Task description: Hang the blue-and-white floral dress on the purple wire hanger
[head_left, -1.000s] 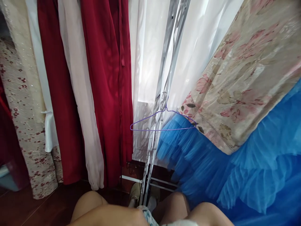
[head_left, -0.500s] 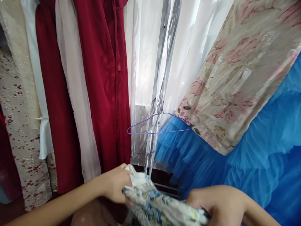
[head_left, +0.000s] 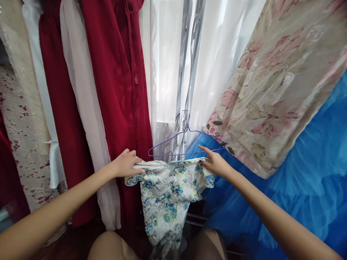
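Note:
My left hand (head_left: 126, 163) is closed on the left top edge of a white garment with blue flowers (head_left: 166, 193). My right hand (head_left: 215, 161) grips its right top edge, with the index finger stretched out. The garment hangs spread between both hands, just below a thin purple wire hanger (head_left: 184, 141). That hanger hangs by its hook from a silver metal rack post (head_left: 187, 86). The garment's top edge nearly touches the hanger's bottom wire.
Dark red dresses (head_left: 119, 90), a pale pink one (head_left: 81, 104) and beige sequined ones (head_left: 18, 119) hang at left. White sheer curtain (head_left: 162, 72) is behind the post. A floral beige fabric (head_left: 273, 90) and blue tulle (head_left: 298, 180) fill the right. My knees show at the bottom.
Both hands rose from near my lap with the flowered garment and spread it out flat, up to the purple hanger. The camera tilted slightly upward.

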